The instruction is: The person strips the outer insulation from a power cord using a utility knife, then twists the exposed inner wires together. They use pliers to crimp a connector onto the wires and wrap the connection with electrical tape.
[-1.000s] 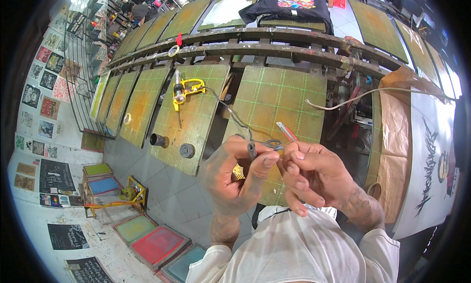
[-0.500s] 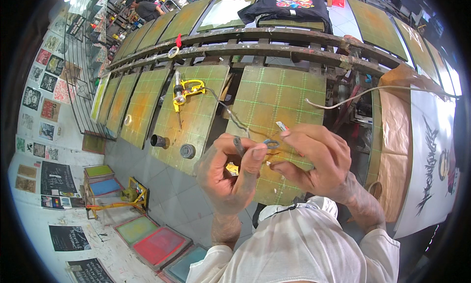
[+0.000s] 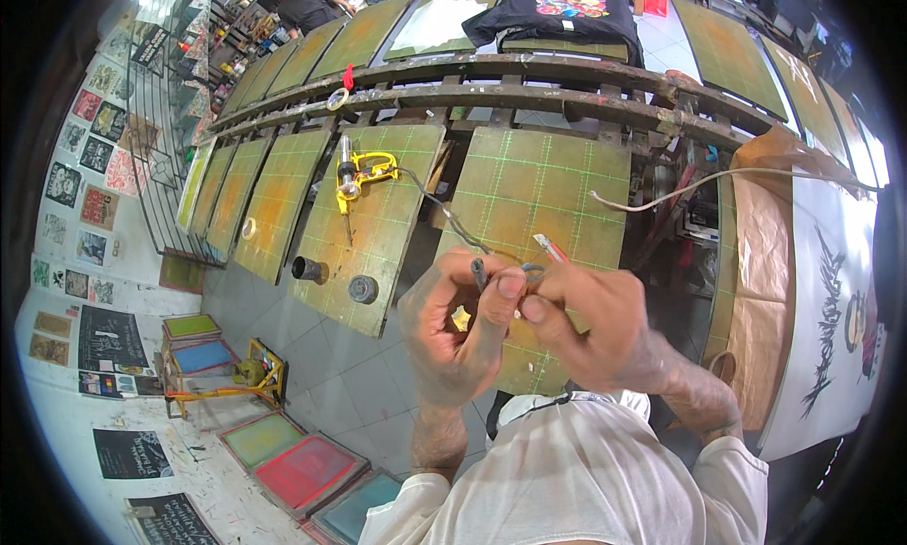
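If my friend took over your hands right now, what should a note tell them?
Left hand: pinches the dark end of the grey cable between thumb and fingers; a small yellow piece sits in the palm.
Right hand: meets the left at the cable end, holding a thin red-and-white tool.
The cable runs back to the yellow tool on the green board.
Done: cable end in hand.
Left: work at the cable end looks unfinished.

left hand (image 3: 453,323): raised before the chest, palm toward the face, thumb and fingers pinched | right hand (image 3: 590,323): touching the left, fingers curled in | forearms: bare, rising from below
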